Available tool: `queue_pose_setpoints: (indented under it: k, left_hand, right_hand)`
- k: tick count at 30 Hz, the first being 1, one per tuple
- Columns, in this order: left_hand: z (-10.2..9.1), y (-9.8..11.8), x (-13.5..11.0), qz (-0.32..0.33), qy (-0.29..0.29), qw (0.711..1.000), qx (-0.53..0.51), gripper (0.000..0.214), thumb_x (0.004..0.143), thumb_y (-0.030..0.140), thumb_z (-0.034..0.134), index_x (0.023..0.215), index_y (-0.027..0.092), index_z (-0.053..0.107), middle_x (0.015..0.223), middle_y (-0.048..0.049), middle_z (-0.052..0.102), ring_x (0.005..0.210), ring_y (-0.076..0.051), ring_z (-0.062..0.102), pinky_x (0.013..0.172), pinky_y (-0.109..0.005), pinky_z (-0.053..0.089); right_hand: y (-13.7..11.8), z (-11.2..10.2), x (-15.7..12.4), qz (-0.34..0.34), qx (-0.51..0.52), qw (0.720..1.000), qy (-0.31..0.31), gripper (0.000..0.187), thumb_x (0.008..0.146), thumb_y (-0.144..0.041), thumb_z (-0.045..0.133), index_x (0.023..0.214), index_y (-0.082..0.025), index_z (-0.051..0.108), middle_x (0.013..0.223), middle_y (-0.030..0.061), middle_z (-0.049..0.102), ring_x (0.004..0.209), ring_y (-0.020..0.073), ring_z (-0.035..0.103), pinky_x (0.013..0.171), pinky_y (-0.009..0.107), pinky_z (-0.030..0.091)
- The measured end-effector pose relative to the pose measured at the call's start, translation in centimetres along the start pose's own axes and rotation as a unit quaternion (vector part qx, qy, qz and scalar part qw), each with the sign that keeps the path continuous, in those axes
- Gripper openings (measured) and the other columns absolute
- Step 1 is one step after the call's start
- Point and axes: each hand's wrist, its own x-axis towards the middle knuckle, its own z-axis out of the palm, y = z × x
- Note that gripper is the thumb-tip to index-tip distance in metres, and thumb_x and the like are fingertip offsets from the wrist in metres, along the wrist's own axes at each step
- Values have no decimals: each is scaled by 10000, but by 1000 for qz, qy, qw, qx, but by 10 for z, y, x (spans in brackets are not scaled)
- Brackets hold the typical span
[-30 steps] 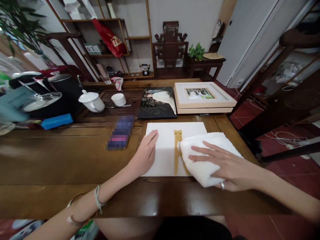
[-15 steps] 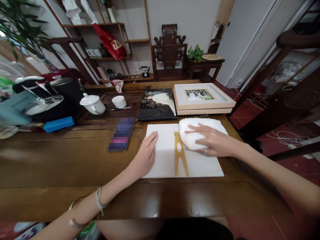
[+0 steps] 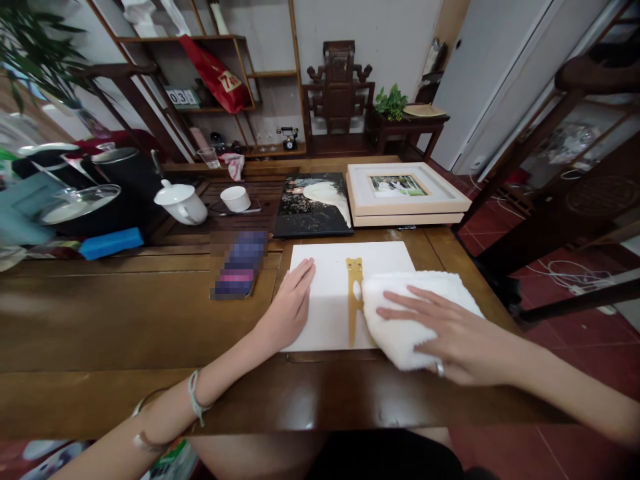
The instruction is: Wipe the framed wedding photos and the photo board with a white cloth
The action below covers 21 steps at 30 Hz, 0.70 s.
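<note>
A flat white board lies on the wooden table in front of me. On its middle sits a yellow-gold, two-legged shape with a small animal-like head; I cannot tell whether it is loose or part of the surface. My left hand rests along the board's left edge, fingers stretched out, holding nothing. Under my right hand is a fluffy white cloth, pressed down with spread fingers. The cloth covers the board's lower right part and one leg of the yellow shape, and hangs past the near edge.
Behind the board lie a dark picture panel and pale wooden frames. A phone is left of my left hand. Farther left are a lidded white cup, a small white bowl, a blue block and dark pots.
My right hand and the cloth have moved toward me and a little right, from the board's upper right to its near right edge. My left hand stays on the left edge.
</note>
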Motion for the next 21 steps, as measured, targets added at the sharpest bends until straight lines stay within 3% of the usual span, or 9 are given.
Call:
queue_pose_setpoints:
  k: [7,11,14,18,21]
  left_hand:
    - [0,-1,0,-7,-13,1000,6,490,980,177,252,1465,137,315,1532,-160,316,1451,-263,221,1177,-526,220]
    - [0,-1,1,-9,-6,1000,4,488,980,181,261,1463,149,322,1526,-158,329,1448,-266,231,1175,-531,218]
    - [1,0,1,-12,-1,1000,0,485,982,191,265,1462,153,324,1525,-155,332,1447,-263,233,1177,-522,221]
    - [1,1,1,-24,-6,1000,1,485,984,199,254,1458,121,325,1533,-167,309,1449,-262,226,1184,-512,203]
    - [0,1,1,-24,-6,1000,-3,485,985,203,254,1456,108,322,1537,-171,296,1450,-256,220,1187,-502,196]
  right_hand:
    - [85,-10,46,42,-41,998,20,188,838,-208,570,976,-166,690,1440,158,451,1368,329,345,1063,551,339]
    - [104,-10,56,61,-56,996,43,160,826,-208,596,939,-153,695,1429,196,451,1322,355,409,1019,548,384]
    - [84,-9,45,30,-64,997,25,159,847,-241,576,914,-173,703,1429,155,466,1369,346,336,1061,576,333]
    - [26,-3,14,-4,-49,999,5,156,816,-220,590,880,-216,732,1433,110,472,1398,350,274,1098,614,266]
    - [-18,5,-6,-21,-44,998,26,146,799,-225,621,705,-237,731,1443,62,467,1408,340,252,1143,572,218]
